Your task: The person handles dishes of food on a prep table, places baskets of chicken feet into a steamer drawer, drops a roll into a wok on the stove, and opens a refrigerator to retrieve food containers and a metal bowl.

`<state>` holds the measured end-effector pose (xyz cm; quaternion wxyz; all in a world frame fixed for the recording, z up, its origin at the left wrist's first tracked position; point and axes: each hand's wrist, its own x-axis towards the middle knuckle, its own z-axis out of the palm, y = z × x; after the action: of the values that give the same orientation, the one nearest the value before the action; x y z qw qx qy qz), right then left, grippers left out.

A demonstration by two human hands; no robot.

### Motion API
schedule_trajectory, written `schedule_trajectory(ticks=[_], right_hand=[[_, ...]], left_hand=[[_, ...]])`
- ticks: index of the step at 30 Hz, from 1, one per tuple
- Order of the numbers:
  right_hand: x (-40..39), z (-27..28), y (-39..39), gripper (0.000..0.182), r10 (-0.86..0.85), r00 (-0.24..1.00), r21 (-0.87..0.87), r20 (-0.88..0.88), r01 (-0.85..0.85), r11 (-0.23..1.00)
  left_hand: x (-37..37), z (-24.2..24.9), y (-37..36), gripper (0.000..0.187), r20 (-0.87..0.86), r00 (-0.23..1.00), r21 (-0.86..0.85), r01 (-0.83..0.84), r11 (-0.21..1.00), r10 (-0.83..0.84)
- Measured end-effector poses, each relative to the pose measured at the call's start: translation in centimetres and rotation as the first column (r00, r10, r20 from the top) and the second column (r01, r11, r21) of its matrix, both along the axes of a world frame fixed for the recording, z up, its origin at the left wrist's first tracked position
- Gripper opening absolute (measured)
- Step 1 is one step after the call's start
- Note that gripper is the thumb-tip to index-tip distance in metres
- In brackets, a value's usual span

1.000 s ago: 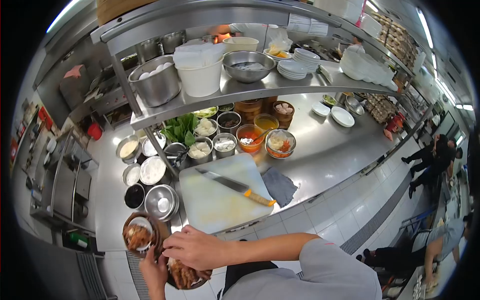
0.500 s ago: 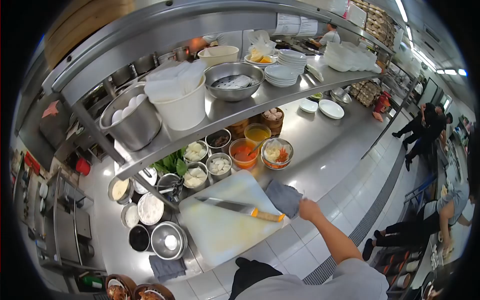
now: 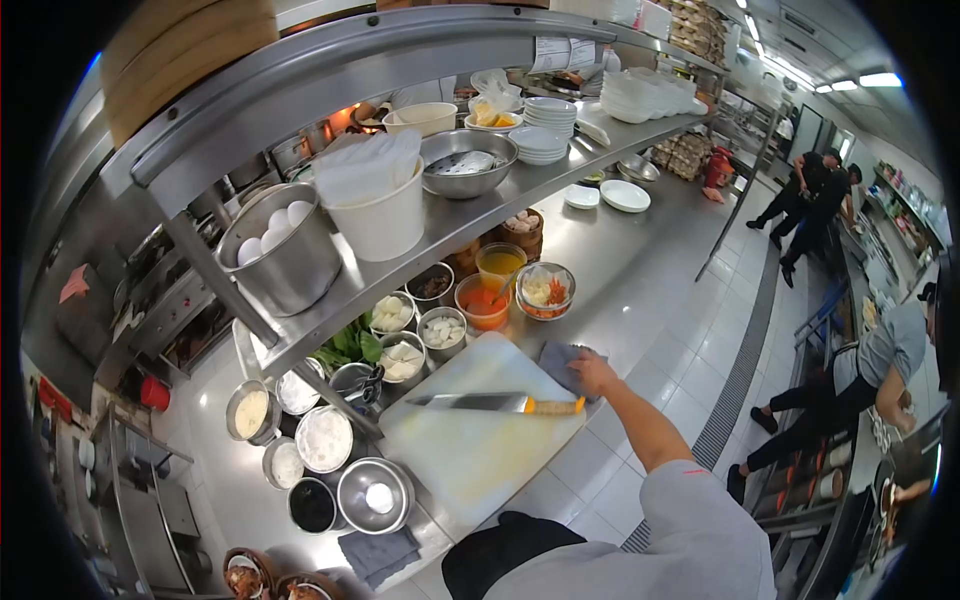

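My right hand [image 3: 594,373] is on a dark grey cloth [image 3: 562,362] at the right side of the cutting board, its fingers closed over the cloth's near edge. The white cutting board [image 3: 475,455] has yellowish stains. A large knife [image 3: 475,402] lies across it, blade to the left, with its yellow-banded handle [image 3: 556,407] pointing right, just below my hand. Beyond the cloth stand a container of orange-red sauce [image 3: 484,318] and a glass bowl of shredded yellow and red pieces [image 3: 545,308]. My left hand is out of view.
Left of the board are stacked steel bowls [image 3: 375,475], a bowl of white powder [image 3: 323,438] and leafy greens [image 3: 350,340]. A steel shelf [image 3: 440,235] overhangs the counter, carrying a pot of eggs [image 3: 285,260] and a white bucket [image 3: 385,215]. Another person [image 3: 885,350] works at right.
My right hand has moved left and forward, from beside the cloth's right edge onto it. The view has shifted somewhat. The knife still lies on the board.
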<state>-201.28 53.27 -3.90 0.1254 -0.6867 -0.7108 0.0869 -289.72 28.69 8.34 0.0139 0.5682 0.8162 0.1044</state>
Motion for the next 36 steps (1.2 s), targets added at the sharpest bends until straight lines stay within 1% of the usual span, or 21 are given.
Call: schedule_trajectory(ticks=[1,2,4,6,7,8,11,13,14,16,20,23,25,26,27,29,30,31,32,33,36], right_hand=[[-0.5,1.2,-1.1,0.053,-0.043,0.994,-0.11,0.099,0.053,0.993],[-1.1,2.3,-2.3,0.053,-0.053,0.993,-0.109,0.102,0.064,0.992],[-2.0,3.5,-5.5,0.06,-0.286,0.936,-0.136,0.204,0.316,0.939],[1.5,-1.7,-8.7,0.061,-0.324,0.942,0.103,0.083,0.316,0.943],[1.9,-1.3,-10.9,0.06,-0.345,0.939,0.09,0.001,0.344,0.935],[1.5,0.0,-12.8,0.058,-0.364,0.928,0.073,-0.082,0.37,0.926],[-0.2,2.7,-16.5,0.059,-0.435,0.899,0.061,-0.056,0.438,0.897],[-1.2,4.8,-18.2,0.042,-0.556,0.818,0.024,-0.149,0.565,0.825],[-1.6,5.4,-18.5,0.042,-0.561,0.816,0.017,-0.142,0.569,0.822],[-1.8,6.7,-17.6,0.027,-0.589,0.802,0.06,-0.101,0.596,0.801],[-3.2,9.2,-14.0,0.031,-0.602,0.797,0.082,0.044,0.598,0.798],[-3.5,9.3,-9.9,0.022,-0.571,0.817,0.093,0.077,0.565,0.82],[-5.3,9.4,-6.7,0.017,-0.402,0.89,0.181,-0.217,0.441,0.879],[-7.4,10.3,-5.2,0.017,-0.375,0.902,0.175,-0.214,0.413,0.894],[-10.8,12.2,-4.2,0.022,-0.254,0.927,0.23,-0.275,0.32,0.919],[-17.8,14.9,-2.6,0.029,-0.013,0.94,0.351,-0.341,0.14,0.926],[-21.6,15.8,-2.7,0.03,0.101,0.932,0.408,-0.349,0.054,0.911],[-25.2,16.5,-3.1,0.032,0.217,0.914,0.425,-0.344,-0.054,0.903],[-28.7,17.3,-3.9,0.035,0.329,0.882,0.451,-0.337,-0.155,0.879],[-32.2,18.0,-5.0,0.033,0.437,0.821,0.439,-0.366,-0.262,0.859],[-42.2,19.8,-9.0,0.029,0.653,0.632,0.411,-0.417,-0.51,0.756]], left_hand=[[-1.1,-0.6,0.6,0.043,0.0,0.999,-0.011,0.034,0.999,-0.034],[-2.4,-1.9,1.1,0.039,-0.054,0.998,-0.011,0.038,0.999,-0.038],[-8.5,-8.9,4.2,0.04,0.257,0.966,0.049,-0.005,0.999,-0.008],[-9.7,-10.0,4.9,0.04,0.282,0.951,0.052,0.116,0.992,-0.126],[-7.2,-7.5,5.2,0.039,0.337,0.94,0.004,0.064,0.998,-0.061],[-8.7,-9.9,5.2,0.037,0.334,0.926,0.197,0.115,0.974,-0.177],[-9.1,-9.7,6.3,0.037,0.353,0.925,0.126,0.099,0.987,-0.138],[-8.8,-9.0,7.3,0.038,0.37,0.92,0.101,0.096,0.99,-0.127],[-8.5,-8.1,7.8,0.038,0.364,0.926,0.06,0.087,0.994,-0.103],[-8.5,-8.2,8.5,0.04,0.339,0.936,0.049,0.087,0.995,-0.099],[-8.1,-7.3,9.8,0.04,0.365,0.926,0.017,0.097,0.995,-0.097],[-7.2,-6.9,10.1,0.039,0.374,0.925,-0.004,0.071,0.998,-0.064],[-7.1,-6.9,10.0,0.039,0.375,0.927,-0.051,0.019,0.999,0.002],[-7.5,-7.6,10.3,0.039,0.43,0.899,0.02,0.088,0.996,-0.088],[-8.1,-8.4,9.6,0.039,0.473,0.867,0.085,0.132,0.988,-0.157],[-8.2,-8.9,9.6,0.037,0.394,0.912,0.047,0.105,0.993,-0.115],[-6.9,-7.6,9.5,0.037,0.389,0.913,0.077,0.098,0.992,-0.121],[-8.2,-9.3,9.2,0.037,0.383,0.914,0.132,0.09,0.987,-0.134],[-8.0,-8.9,8.9,0.037,0.383,0.919,0.123,0.053,0.991,-0.097],[-7.3,-7.6,8.6,0.038,0.425,0.902,0.12,0.027,0.992,-0.076],[-7.4,-4.3,6.7,0.036,0.328,0.945,0.121,-0.062,0.991,0.019]])
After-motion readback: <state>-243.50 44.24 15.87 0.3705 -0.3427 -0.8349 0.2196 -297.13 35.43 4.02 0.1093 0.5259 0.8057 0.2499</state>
